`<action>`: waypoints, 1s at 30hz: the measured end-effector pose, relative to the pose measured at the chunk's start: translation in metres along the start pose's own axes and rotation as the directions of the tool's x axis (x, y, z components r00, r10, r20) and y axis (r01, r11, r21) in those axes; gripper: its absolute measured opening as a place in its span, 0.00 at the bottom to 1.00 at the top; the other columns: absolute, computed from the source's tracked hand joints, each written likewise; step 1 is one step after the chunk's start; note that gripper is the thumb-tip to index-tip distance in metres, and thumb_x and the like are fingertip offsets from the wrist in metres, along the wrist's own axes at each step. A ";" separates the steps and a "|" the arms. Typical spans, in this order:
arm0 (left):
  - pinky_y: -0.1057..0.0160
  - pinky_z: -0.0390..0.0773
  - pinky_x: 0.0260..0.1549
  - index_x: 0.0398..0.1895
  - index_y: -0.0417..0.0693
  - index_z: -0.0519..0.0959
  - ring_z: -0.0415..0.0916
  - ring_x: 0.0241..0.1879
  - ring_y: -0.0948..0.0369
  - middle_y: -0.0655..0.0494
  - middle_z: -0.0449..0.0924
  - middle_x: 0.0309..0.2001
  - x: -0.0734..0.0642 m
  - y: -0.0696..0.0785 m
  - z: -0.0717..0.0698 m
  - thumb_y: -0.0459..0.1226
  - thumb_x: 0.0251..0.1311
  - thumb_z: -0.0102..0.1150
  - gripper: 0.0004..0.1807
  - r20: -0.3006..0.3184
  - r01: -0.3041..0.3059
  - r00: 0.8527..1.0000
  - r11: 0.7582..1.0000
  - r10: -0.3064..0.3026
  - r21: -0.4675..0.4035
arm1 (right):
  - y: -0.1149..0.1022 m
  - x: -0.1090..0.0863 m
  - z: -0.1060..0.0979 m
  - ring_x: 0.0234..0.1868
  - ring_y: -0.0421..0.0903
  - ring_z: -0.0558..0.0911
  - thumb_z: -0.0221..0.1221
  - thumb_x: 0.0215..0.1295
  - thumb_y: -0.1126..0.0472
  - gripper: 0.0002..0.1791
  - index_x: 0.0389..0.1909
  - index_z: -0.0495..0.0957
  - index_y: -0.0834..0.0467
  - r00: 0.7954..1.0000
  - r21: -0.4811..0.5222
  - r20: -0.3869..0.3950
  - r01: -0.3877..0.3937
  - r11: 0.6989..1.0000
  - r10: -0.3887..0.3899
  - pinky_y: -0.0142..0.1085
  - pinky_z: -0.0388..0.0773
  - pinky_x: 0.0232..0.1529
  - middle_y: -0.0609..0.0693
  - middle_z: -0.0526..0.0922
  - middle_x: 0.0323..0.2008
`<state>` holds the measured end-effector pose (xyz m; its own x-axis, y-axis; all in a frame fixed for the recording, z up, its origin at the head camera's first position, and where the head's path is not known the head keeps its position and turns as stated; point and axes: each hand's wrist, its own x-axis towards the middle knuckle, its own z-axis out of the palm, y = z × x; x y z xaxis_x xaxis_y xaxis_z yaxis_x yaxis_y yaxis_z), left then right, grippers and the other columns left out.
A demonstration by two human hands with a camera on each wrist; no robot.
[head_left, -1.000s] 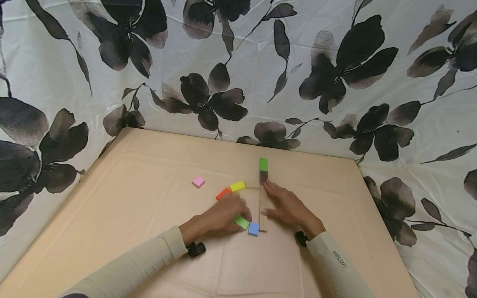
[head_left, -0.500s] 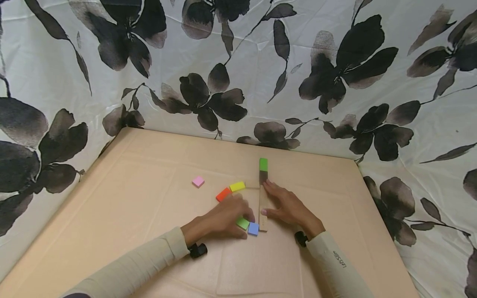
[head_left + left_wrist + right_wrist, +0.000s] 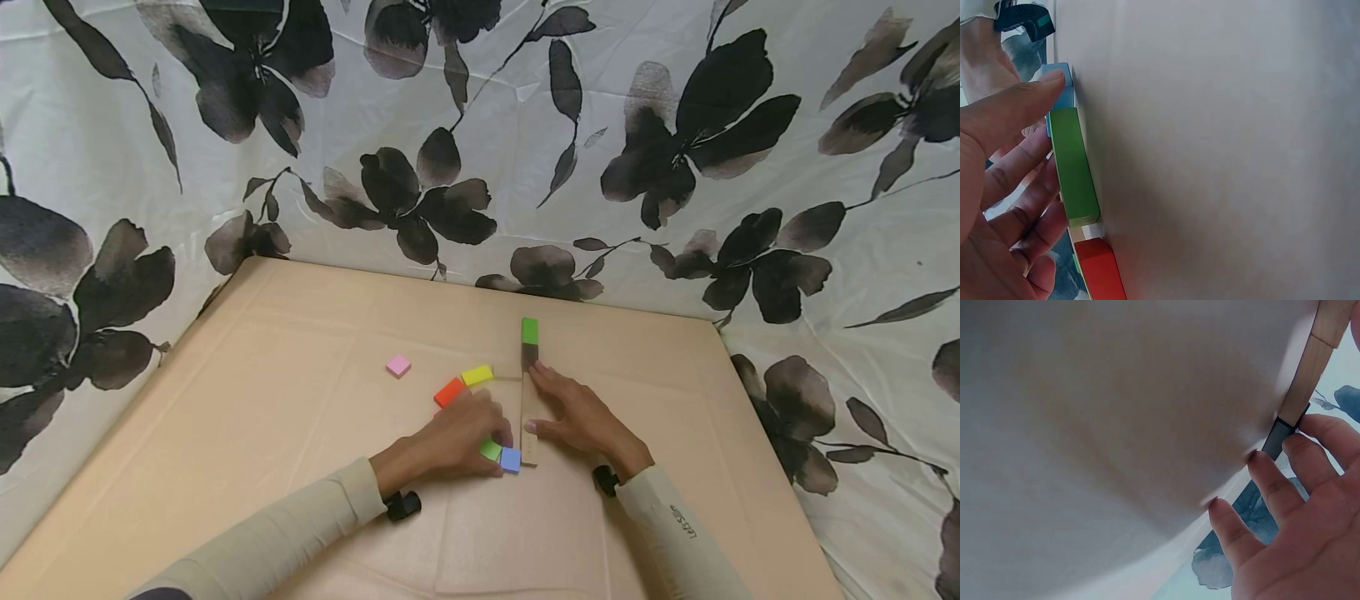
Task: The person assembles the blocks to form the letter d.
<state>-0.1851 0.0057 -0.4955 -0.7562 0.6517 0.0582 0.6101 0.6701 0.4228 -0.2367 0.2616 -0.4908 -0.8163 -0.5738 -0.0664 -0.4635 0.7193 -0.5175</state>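
Note:
My left hand (image 3: 465, 429) is bent over a light green block (image 3: 1074, 165) and a blue block (image 3: 510, 460). Its thumb and index finger pinch the blue block at the end of the green one; the head view partly hides both contacts. A red block (image 3: 449, 392) lies just beyond the knuckles. My right hand (image 3: 581, 412) rests with extended fingers along the right side of a straight row of plain wooden blocks (image 3: 528, 408). Its fingertips touch the row near a dark block (image 3: 1279, 437). A bright green block (image 3: 530, 331) caps the far end.
A yellow block (image 3: 477, 376) sits beside the red one, and a pink block (image 3: 398, 366) lies apart to the left. All are on a tan tabletop (image 3: 322, 333). Behind it hangs a white cloth (image 3: 525, 100) with dark flowers.
My left hand has shifted slightly right and toward me, its thumb now at the blue block. The blue block has turned a little. My right hand stays still.

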 end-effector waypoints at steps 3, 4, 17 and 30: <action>0.66 0.67 0.44 0.43 0.62 0.91 0.67 0.40 0.67 0.69 0.84 0.36 0.000 0.000 0.000 0.53 0.53 0.81 0.16 -0.003 -0.005 1.000 1.000 0.005 0.009 | 0.000 0.000 0.000 0.84 0.63 0.58 0.73 0.66 0.47 0.52 0.83 0.57 0.60 1.000 -0.001 -0.002 0.001 1.000 -0.001 0.62 0.60 0.79 0.59 0.54 0.85; 0.66 0.68 0.44 0.43 0.62 0.91 0.67 0.40 0.67 0.69 0.84 0.36 0.000 0.000 0.000 0.53 0.53 0.81 0.16 -0.003 -0.005 1.000 1.000 0.005 0.008 | 0.000 0.000 0.000 0.84 0.63 0.58 0.73 0.66 0.47 0.52 0.83 0.57 0.60 1.000 -0.003 -0.003 0.005 1.000 -0.005 0.62 0.60 0.79 0.59 0.55 0.85; 0.62 0.73 0.53 0.45 0.58 0.92 0.72 0.44 0.65 0.68 0.86 0.38 -0.006 -0.006 -0.008 0.45 0.54 0.82 0.15 0.009 -0.016 1.000 1.000 0.016 0.010 | 0.000 0.001 0.001 0.85 0.61 0.57 0.73 0.65 0.47 0.53 0.84 0.56 0.59 1.000 0.011 0.003 0.002 1.000 -0.002 0.60 0.60 0.79 0.57 0.54 0.85; 0.62 0.72 0.52 0.46 0.59 0.91 0.71 0.45 0.65 0.69 0.86 0.38 -0.006 -0.008 -0.006 0.46 0.55 0.82 0.15 0.022 -0.014 1.000 1.000 0.014 -0.002 | 0.001 0.000 0.001 0.84 0.62 0.58 0.73 0.65 0.48 0.53 0.83 0.57 0.59 1.000 0.009 0.002 -0.001 1.000 0.001 0.61 0.60 0.79 0.57 0.54 0.85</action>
<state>-0.1868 -0.0054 -0.4941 -0.7420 0.6690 0.0446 0.6206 0.6601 0.4233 -0.2369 0.2614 -0.4921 -0.8159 -0.5741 -0.0690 -0.4594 0.7161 -0.5254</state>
